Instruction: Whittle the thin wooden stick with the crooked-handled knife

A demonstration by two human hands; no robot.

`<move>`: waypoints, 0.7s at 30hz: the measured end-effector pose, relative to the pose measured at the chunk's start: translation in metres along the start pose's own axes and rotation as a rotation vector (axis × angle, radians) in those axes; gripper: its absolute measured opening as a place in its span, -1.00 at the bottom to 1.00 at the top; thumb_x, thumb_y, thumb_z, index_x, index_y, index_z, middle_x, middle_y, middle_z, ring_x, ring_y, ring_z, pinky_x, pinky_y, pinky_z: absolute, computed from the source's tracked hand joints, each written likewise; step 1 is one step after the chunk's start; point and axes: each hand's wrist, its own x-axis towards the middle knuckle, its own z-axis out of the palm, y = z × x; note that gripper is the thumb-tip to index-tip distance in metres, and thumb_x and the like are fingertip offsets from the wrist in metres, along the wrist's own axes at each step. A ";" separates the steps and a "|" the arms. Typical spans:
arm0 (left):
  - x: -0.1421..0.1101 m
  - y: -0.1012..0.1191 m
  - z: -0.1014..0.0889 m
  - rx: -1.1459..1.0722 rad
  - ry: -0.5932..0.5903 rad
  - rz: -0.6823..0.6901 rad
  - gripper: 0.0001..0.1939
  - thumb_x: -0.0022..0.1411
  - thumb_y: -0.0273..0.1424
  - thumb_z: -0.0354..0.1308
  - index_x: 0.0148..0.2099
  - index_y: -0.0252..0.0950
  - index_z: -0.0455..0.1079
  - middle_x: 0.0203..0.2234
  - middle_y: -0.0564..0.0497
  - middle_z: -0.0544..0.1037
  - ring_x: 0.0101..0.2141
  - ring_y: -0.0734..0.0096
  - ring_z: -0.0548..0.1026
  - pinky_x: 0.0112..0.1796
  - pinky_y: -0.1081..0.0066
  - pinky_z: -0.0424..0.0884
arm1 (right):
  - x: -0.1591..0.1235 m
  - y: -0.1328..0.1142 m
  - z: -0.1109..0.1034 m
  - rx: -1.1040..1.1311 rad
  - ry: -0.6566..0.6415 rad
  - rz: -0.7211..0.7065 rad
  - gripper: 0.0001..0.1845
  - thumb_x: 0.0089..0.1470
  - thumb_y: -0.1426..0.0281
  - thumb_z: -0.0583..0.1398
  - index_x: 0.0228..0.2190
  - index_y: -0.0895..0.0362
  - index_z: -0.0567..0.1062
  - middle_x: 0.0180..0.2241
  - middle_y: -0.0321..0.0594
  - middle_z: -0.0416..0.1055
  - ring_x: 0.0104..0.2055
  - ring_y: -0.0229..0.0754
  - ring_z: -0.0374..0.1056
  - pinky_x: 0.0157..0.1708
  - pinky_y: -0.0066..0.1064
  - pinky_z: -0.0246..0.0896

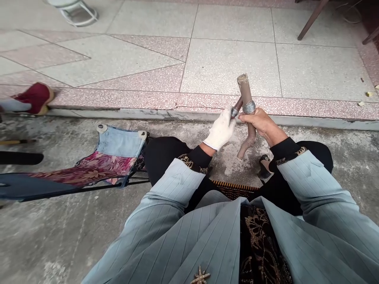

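My left hand (221, 129), in a white knit glove, is closed around the wire-wrapped lower part of a thin dark stick (237, 105). Bare and closed, my right hand (258, 120) grips a thicker wooden branch (245, 90) just below a band of silvery wire (249, 107) wound round it. The branch stands nearly upright, with a rough cut top and a crooked lower end that reaches down between my knees. Its upper part meets or crosses the thin stick; I cannot tell whether they are joined.
A low folding chair (118, 144) with patterned fabric stands on my left. Another person's red shoe (37, 98) rests by the tiled step (166, 112) in front. Farther off are a white stool (77, 12) and dark furniture legs (312, 20). My shoe (265, 165) is below.
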 end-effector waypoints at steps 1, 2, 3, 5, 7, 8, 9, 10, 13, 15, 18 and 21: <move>0.000 0.001 0.000 -0.048 -0.007 -0.030 -0.50 0.28 -0.43 -0.02 0.26 -0.34 0.14 0.04 -0.21 0.46 0.03 0.14 0.48 0.09 0.08 0.39 | 0.001 0.001 0.000 -0.003 0.003 -0.007 -0.73 -0.39 0.37 0.39 -0.53 0.18 0.49 -0.51 -0.29 0.45 -0.42 -0.25 0.34 -0.27 -0.35 0.30; 0.000 0.001 0.000 -0.107 -0.010 -0.063 -0.49 0.28 -0.41 0.00 0.26 -0.30 0.12 0.00 -0.16 0.49 -0.06 0.19 0.52 0.03 0.10 0.44 | 0.001 0.003 0.001 -0.009 0.003 -0.021 -0.72 -0.39 0.36 0.39 -0.53 0.18 0.50 -0.50 -0.29 0.46 -0.41 -0.25 0.34 -0.27 -0.34 0.30; 0.000 0.001 0.001 -0.166 -0.007 -0.093 -0.48 0.27 -0.40 0.01 0.27 -0.26 0.09 -0.05 -0.12 0.51 -0.15 0.26 0.55 -0.03 0.12 0.48 | 0.002 0.004 0.001 -0.018 0.000 -0.039 -0.72 -0.38 0.34 0.40 -0.52 0.18 0.51 -0.49 -0.29 0.46 -0.41 -0.24 0.34 -0.26 -0.33 0.30; -0.001 0.001 0.002 -0.244 0.022 -0.127 -0.46 0.26 -0.39 0.03 0.27 -0.20 0.05 -0.09 -0.06 0.51 -0.26 0.35 0.55 -0.12 0.15 0.52 | 0.003 0.005 0.001 -0.038 -0.005 -0.070 -0.71 -0.37 0.32 0.40 -0.51 0.18 0.51 -0.48 -0.28 0.46 -0.40 -0.24 0.35 -0.24 -0.31 0.30; -0.001 0.000 0.001 -0.247 0.067 -0.113 -0.46 0.24 -0.41 0.06 0.24 -0.19 0.07 -0.06 -0.06 0.49 -0.24 0.36 0.54 -0.11 0.16 0.52 | 0.004 0.005 0.001 -0.053 -0.005 -0.083 -0.71 -0.37 0.32 0.40 -0.51 0.18 0.52 -0.48 -0.28 0.47 -0.38 -0.22 0.36 -0.22 -0.29 0.30; 0.000 0.000 0.001 -0.234 0.086 -0.096 -0.48 0.22 -0.43 0.07 0.22 -0.19 0.10 -0.03 -0.07 0.48 -0.20 0.35 0.54 -0.09 0.16 0.51 | 0.003 0.004 0.001 -0.060 -0.003 -0.084 -0.71 -0.36 0.32 0.39 -0.51 0.18 0.52 -0.48 -0.27 0.47 -0.37 -0.21 0.36 -0.21 -0.28 0.31; 0.000 0.000 0.000 -0.221 0.099 -0.077 -0.50 0.20 -0.45 0.08 0.19 -0.19 0.14 0.00 -0.08 0.47 -0.16 0.33 0.53 -0.07 0.16 0.51 | 0.003 0.003 0.000 -0.067 -0.001 -0.085 -0.71 -0.36 0.32 0.39 -0.50 0.18 0.52 -0.47 -0.26 0.48 -0.36 -0.20 0.37 -0.20 -0.28 0.31; 0.001 0.000 -0.001 -0.212 0.108 -0.063 -0.52 0.19 -0.47 0.09 0.16 -0.20 0.17 0.01 -0.08 0.46 -0.13 0.33 0.52 -0.06 0.17 0.50 | 0.003 0.001 0.000 -0.074 0.000 -0.089 -0.72 -0.35 0.32 0.39 -0.50 0.18 0.52 -0.46 -0.25 0.48 -0.35 -0.18 0.38 -0.20 -0.27 0.31; 0.004 0.000 -0.004 -0.240 0.113 -0.071 -0.57 0.18 -0.48 0.10 0.11 -0.19 0.20 -0.01 -0.05 0.46 -0.15 0.34 0.52 -0.11 0.22 0.52 | 0.002 -0.004 -0.004 -0.099 -0.032 -0.128 -0.70 -0.32 0.30 0.38 -0.46 0.19 0.53 -0.43 -0.21 0.50 -0.32 -0.16 0.40 -0.19 -0.27 0.32; 0.005 0.001 -0.004 -0.308 0.099 -0.116 -0.58 0.20 -0.45 0.12 0.11 -0.18 0.18 -0.07 -0.03 0.48 -0.26 0.40 0.53 -0.22 0.28 0.54 | 0.002 -0.007 -0.007 -0.138 -0.093 -0.169 -0.70 -0.30 0.31 0.37 -0.44 0.20 0.53 -0.40 -0.20 0.52 -0.30 -0.16 0.41 -0.18 -0.27 0.32; 0.004 0.004 -0.003 -0.443 0.051 -0.190 -0.57 0.24 -0.35 0.14 0.13 -0.17 0.16 -0.17 0.00 0.48 -0.45 0.53 0.50 -0.40 0.40 0.51 | 0.003 -0.009 -0.009 -0.226 -0.089 -0.244 -0.74 -0.26 0.34 0.35 -0.44 0.20 0.52 -0.38 -0.19 0.52 -0.27 -0.13 0.41 -0.16 -0.26 0.32; 0.003 0.007 -0.002 -0.530 0.027 -0.235 -0.57 0.28 -0.24 0.14 0.14 -0.16 0.14 -0.22 0.02 0.47 -0.53 0.61 0.45 -0.49 0.49 0.47 | 0.006 -0.009 -0.008 -0.294 0.064 -0.299 -0.77 -0.21 0.34 0.33 -0.43 0.19 0.51 -0.39 -0.19 0.51 -0.26 -0.11 0.40 -0.19 -0.26 0.31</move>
